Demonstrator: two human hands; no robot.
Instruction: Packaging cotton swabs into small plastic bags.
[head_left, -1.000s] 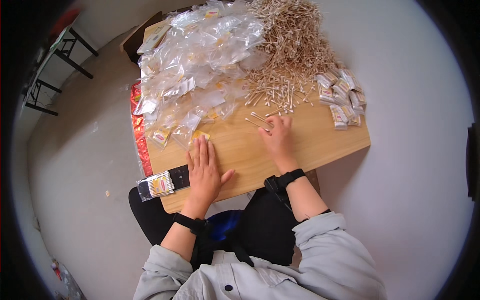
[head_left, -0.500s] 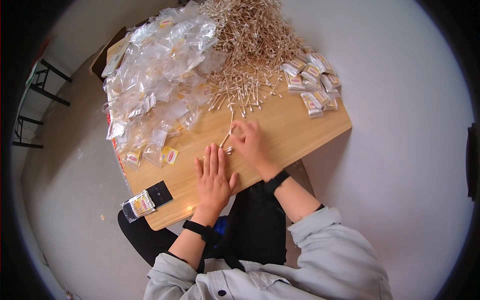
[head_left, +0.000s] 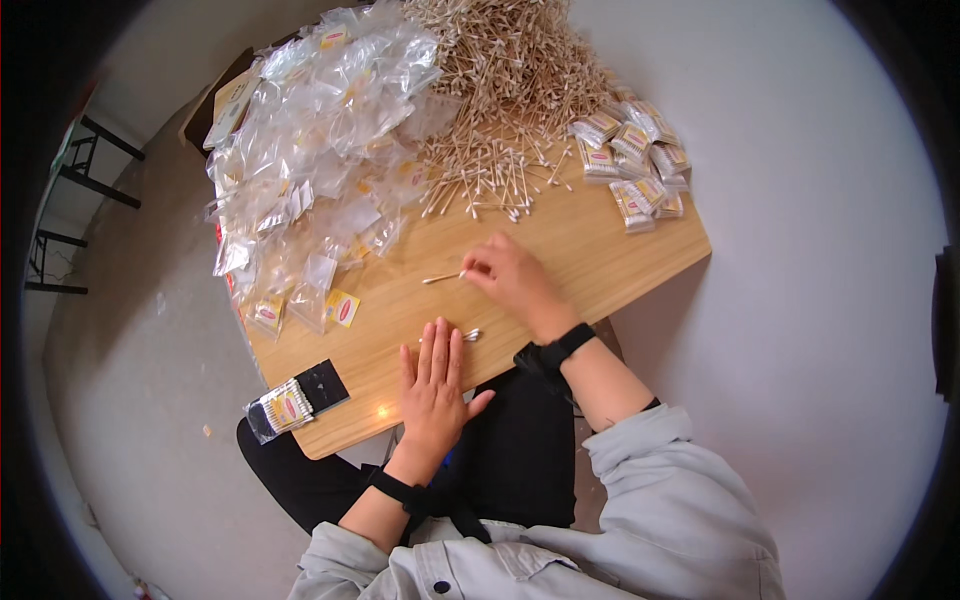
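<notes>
My left hand (head_left: pixel 434 392) lies flat near the table's front edge, fingers stretched out over a few cotton swabs. White tips of those cotton swabs (head_left: pixel 474 335) stick out to the right of its fingers. Farther up the table, my right hand (head_left: pixel 512 282) pinches one cotton swab (head_left: pixel 441 279) by its right end. That swab points left, roughly level, just over or on the wood; I cannot tell which. Beyond the hands, loose cotton swabs (head_left: pixel 490 178) spread out from a large heap (head_left: pixel 510 65).
Clear plastic bags (head_left: pixel 320 130) with yellow cards cover the table's left side. Filled swab packs (head_left: pixel 640 160) are stacked at the right edge. One filled pack (head_left: pixel 287 406) rests on a black pad (head_left: pixel 322 386) at the front left corner of the wooden table (head_left: pixel 600 255).
My left hand has slid toward the front edge along with the swabs beneath it. My right hand has shifted slightly right; the swab in its fingers now lies nearly level.
</notes>
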